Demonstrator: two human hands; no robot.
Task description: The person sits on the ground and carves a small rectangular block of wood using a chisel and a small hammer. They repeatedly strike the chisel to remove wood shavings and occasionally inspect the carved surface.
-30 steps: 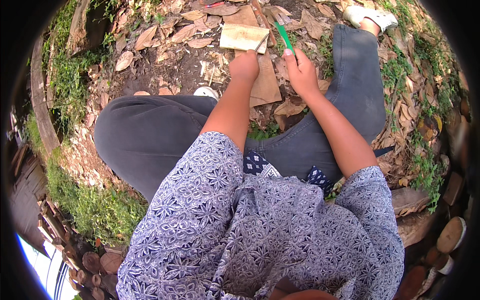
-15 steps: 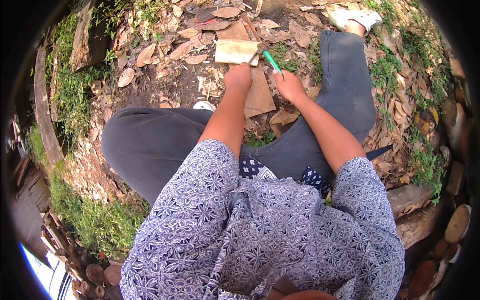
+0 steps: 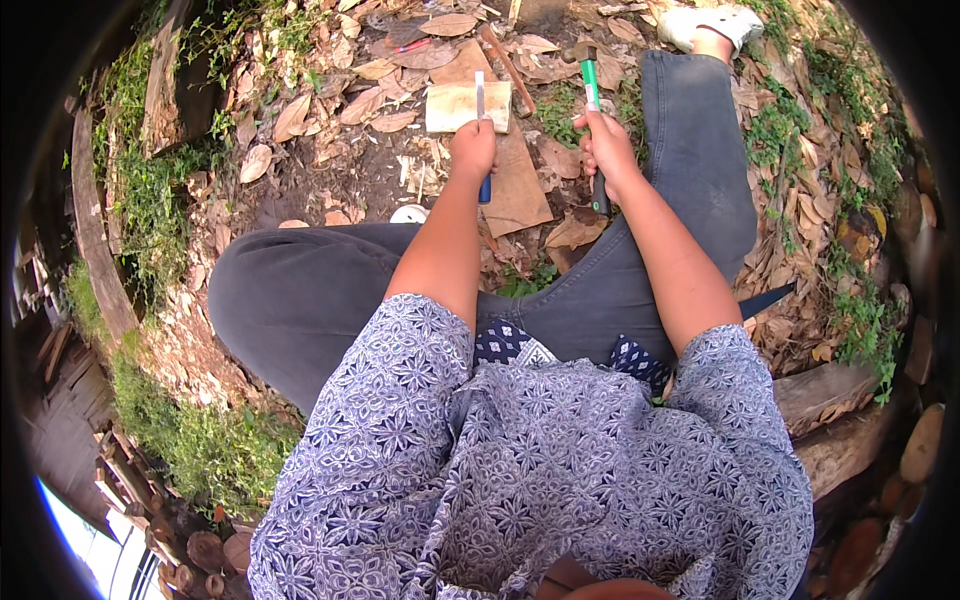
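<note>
The left hand (image 3: 473, 150) wraps its fingers round a chisel (image 3: 485, 189), its blade (image 3: 480, 90) now turned straight outward over the pale wood block (image 3: 450, 108) just beyond those fingers. The right hand (image 3: 609, 148) grips a hammer (image 3: 589, 78), its head (image 3: 579, 52) now clear of the block, so apparently nothing is being struck.

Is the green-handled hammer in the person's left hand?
No, the right hand grips the green-handled hammer, while the left hand holds a blue-handled chisel.

Hammer (image 3: 590, 83) right of chisel (image 3: 480, 96) and block (image 3: 451, 109)
</note>
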